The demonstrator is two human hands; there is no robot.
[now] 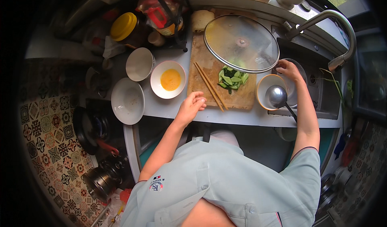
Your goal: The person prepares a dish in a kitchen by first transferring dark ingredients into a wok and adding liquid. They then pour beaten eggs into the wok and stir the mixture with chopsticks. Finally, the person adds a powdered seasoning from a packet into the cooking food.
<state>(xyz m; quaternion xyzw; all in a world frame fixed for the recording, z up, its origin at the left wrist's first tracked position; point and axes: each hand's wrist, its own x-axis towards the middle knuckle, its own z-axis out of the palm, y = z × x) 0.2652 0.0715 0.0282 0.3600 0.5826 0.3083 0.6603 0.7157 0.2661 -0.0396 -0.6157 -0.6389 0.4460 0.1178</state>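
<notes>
My left hand (192, 104), fingers loosely curled and nothing visible in it, hovers by the front left edge of the wooden cutting board (202, 50). Two wooden chopsticks (211, 86) lie on the board beside it. To their right is a pile of sliced cucumber (232, 79). A large round glass lid (235, 53) with a metal rim covers the board's rear part. At the lid's right rim are the fingertips of my right hand (287, 70); whether they grip it cannot be told. Below that hand, a metal ladle (276, 96) rests across an orange-rimmed bowl (262, 88).
On the left stand a bowl of beaten egg (170, 79) and two white bowls (140, 64). A clear bowl (299, 67) sits at the dark sink (326, 100), under a curved faucet (350, 42). A yellow-lidded jar (124, 27) stands behind. At lower left is a red-handled pan (84, 130).
</notes>
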